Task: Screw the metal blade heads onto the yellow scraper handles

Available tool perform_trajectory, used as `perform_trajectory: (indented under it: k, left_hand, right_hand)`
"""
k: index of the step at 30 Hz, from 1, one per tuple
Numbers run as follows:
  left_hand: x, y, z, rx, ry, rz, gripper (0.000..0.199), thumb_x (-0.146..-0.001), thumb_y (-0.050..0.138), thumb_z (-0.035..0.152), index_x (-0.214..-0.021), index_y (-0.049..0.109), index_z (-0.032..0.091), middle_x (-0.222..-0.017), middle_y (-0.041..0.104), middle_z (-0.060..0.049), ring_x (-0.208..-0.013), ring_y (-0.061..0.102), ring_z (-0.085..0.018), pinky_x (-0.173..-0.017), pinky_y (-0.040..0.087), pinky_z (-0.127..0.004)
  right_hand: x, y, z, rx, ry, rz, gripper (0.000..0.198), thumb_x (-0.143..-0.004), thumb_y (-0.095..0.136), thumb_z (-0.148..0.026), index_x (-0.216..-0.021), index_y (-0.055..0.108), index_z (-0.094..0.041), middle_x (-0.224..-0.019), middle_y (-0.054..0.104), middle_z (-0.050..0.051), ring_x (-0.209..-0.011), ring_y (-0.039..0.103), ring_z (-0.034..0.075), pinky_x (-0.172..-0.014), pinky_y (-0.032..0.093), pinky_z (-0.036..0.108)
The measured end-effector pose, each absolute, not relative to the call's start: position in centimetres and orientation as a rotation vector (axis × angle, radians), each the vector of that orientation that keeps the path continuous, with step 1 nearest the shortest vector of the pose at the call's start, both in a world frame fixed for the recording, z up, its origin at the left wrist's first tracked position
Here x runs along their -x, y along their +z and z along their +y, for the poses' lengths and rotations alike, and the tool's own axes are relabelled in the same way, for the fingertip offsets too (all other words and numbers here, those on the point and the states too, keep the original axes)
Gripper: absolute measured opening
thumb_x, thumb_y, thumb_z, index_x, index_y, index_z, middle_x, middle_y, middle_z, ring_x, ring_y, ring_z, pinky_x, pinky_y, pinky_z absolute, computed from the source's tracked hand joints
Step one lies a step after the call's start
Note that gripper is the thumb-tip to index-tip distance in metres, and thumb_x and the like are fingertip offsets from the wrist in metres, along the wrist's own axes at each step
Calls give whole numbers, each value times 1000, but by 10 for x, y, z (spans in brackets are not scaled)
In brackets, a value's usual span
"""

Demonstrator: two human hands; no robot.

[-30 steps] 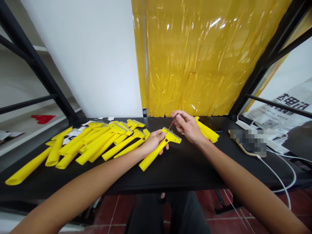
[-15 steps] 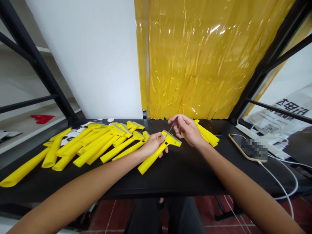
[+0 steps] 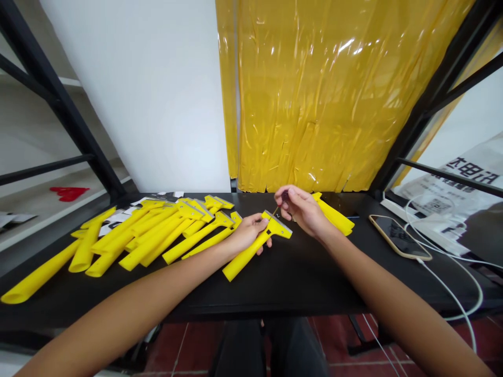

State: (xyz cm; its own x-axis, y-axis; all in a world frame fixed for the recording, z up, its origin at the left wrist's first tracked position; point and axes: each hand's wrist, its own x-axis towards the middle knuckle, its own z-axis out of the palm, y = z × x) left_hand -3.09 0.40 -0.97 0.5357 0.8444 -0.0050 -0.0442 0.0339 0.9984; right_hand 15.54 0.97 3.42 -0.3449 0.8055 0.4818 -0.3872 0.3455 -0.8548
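My left hand (image 3: 250, 233) is closed around a yellow scraper (image 3: 248, 255) with a metal strip along its wide head. The scraper lies at a slant, its handle toward me and its head pointing away. A screwdriver (image 3: 276, 210) is pinched in my right hand (image 3: 302, 208), its thin shaft slanting down to the scraper's head. Fingers cover most of the screwdriver's dark handle. To the left of my hands, several more yellow scrapers (image 3: 157, 235) lie in a heap, heads away from me.
More yellow scraper handles (image 3: 334, 217) lie beyond my right wrist. A phone (image 3: 398, 236) with a white cable (image 3: 451, 290) rests on the black table (image 3: 306, 283) at the right. Black metal posts (image 3: 74, 120) flank the table, with yellow plastic sheeting (image 3: 334, 104) behind it.
My right fingers have shifted and turned slightly around the screwdriver's handle. The scraper and my left hand stay in nearly the same place.
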Motion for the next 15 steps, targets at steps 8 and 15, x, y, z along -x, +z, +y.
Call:
perform_trajectory:
  k: [8,15]
  left_hand:
    - [30,-4,4,-1286,803,834,24,-97,54,40,-97,51,16,-60,65,-2,-35,54,-13,-36,42,-22]
    - [31,-5,5,-1295,800,884,24,-99,51,41,-92,49,18,-57,66,-4,-31,51,-13,-34,37,-22]
  right_hand:
    - [-154,32,12,476,1214,-1436,22,-89,70,-43,-92,64,-22,-86,64,2,-58,45,8,-44,35,19]
    - [-154,35,9,408,1341,-1459,29,-92,64,-47,-107,65,-22,-87,61,1,-50,40,5,-38,26,19]
